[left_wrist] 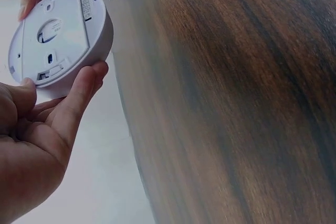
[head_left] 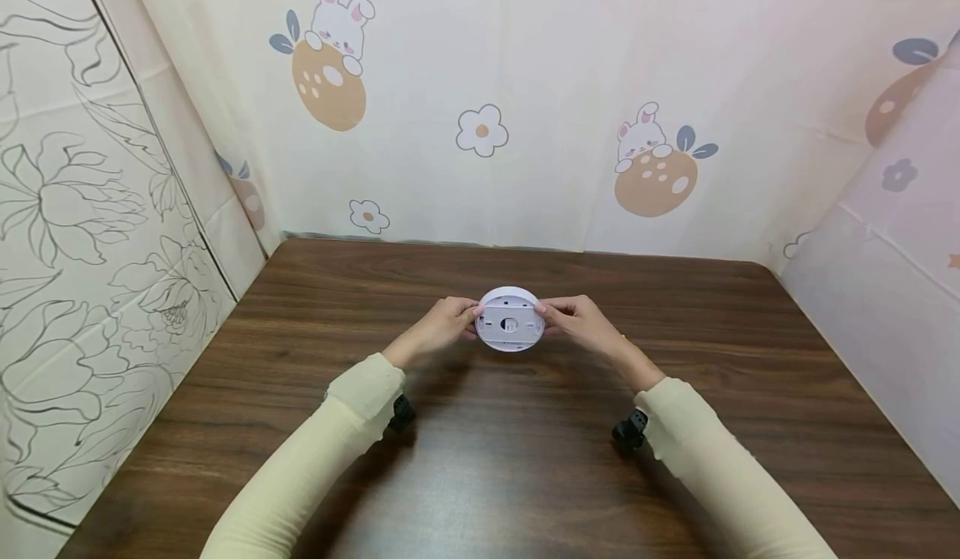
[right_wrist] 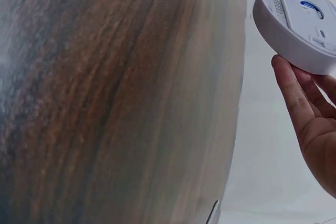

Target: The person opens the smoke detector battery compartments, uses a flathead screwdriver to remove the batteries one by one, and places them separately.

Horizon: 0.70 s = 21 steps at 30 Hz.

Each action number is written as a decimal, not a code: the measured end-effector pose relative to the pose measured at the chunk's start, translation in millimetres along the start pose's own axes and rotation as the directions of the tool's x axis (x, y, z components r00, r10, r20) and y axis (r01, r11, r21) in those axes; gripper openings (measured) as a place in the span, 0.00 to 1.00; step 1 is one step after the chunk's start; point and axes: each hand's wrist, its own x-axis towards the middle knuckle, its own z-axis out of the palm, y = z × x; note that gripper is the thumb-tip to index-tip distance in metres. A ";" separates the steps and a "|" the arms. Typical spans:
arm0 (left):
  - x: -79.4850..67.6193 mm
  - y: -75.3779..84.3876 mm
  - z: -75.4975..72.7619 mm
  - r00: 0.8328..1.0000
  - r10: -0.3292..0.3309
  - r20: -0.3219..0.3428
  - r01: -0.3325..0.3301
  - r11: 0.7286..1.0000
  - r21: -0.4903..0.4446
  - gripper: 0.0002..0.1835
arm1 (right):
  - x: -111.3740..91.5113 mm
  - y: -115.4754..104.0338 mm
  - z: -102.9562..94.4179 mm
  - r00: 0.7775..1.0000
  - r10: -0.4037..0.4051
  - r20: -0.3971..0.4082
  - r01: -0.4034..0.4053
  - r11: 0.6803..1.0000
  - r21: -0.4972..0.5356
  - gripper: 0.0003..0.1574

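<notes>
Because both hands share the round white plastic device, steady, even pressure at its rim seems wisest, with fingertips clear of the slots. The left hand pinches its left edge and the right hand its right, so it lies between both grips, slotted face nearside, above the dark brown wooden desk.

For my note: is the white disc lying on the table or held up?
Held up: the left hand and right hand grip the disc at opposite sides; wrist views show it against the curtain.
</notes>
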 end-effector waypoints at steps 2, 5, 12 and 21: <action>0.2 -0.5 0.1 1.000 -0.002 0.002 0.002 1.000 0.008 0.17 | -0.3 -0.4 -0.4 1.000 0.013 0.001 -0.013 1.000 -0.003 0.25; 0.5 -0.7 0.6 1.000 -0.007 -0.004 0.007 1.000 0.009 0.16 | -0.2 -1.3 -0.6 1.000 0.028 -0.002 -0.028 1.000 -0.010 0.26; 0.2 0.5 2.6 0.999 -0.046 -0.025 0.044 0.998 -0.051 0.16 | 1.2 -2.8 0.2 0.998 0.051 -0.024 -0.051 0.999 -0.005 0.26; -1.1 0.3 4.5 0.996 -0.083 -0.045 0.080 0.994 -0.076 0.14 | 3.7 -2.8 2.4 0.992 0.118 -0.046 -0.118 0.993 0.013 0.26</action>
